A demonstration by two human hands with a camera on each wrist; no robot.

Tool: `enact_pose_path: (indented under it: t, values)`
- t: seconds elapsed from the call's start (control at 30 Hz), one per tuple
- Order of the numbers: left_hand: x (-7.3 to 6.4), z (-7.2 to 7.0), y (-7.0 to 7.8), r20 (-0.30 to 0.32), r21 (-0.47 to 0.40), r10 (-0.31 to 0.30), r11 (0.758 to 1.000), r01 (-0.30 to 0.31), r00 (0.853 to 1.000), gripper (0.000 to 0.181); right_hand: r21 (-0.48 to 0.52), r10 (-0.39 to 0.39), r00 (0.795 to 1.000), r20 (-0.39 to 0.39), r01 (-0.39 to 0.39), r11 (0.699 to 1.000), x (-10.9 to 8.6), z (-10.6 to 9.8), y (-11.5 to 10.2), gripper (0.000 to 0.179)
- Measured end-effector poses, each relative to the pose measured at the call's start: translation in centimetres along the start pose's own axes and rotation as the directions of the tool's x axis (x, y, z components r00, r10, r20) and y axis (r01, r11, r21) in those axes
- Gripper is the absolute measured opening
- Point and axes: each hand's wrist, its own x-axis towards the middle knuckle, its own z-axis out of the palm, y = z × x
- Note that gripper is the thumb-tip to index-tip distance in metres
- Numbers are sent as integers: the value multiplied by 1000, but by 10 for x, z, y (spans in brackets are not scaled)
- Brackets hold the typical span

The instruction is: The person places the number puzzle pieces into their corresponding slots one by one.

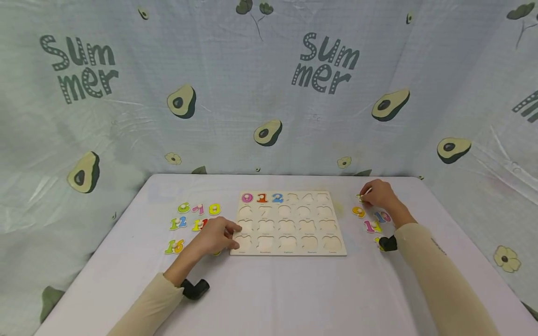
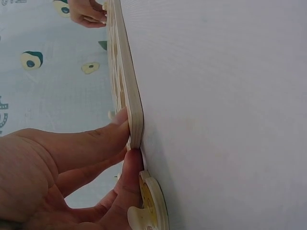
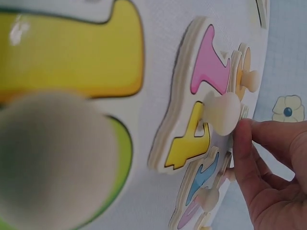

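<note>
A wooden number puzzle board [image 1: 273, 255] lies flat at the middle of the table, with pieces 0, 1 and 2 in its top row. My left hand [image 1: 214, 235] holds its near left corner. In the left wrist view the thumb [image 2: 108, 141] rests on the board's top and a finger lies against its side, beside a yellow knobbed piece [image 2: 152, 206]. Over at the right, my right hand [image 1: 380, 195] pinches a small green number piece [image 1: 360, 198]. The right wrist view mostly hides that piece behind the pink and yellow 14 [image 3: 192, 139].
Loose pieces lie left of the board, among them 6 [image 1: 183, 208], 8 [image 1: 215, 209], 12 [image 1: 178, 223] and 16 [image 1: 174, 246]. Below the right hand are 9 [image 1: 358, 212], 10 [image 1: 382, 217] and 14 [image 1: 372, 227]. A patterned cloth [image 1: 235, 154] hangs behind the table.
</note>
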Motion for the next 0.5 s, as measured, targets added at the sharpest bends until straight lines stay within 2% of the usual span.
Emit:
enact_pose_path:
  t: [0.5]
  values:
    - [-1,3,2,-5,16,-5,1000,5,1000,45,-4,-35,999,-24,35,999,-1,0,1,23]
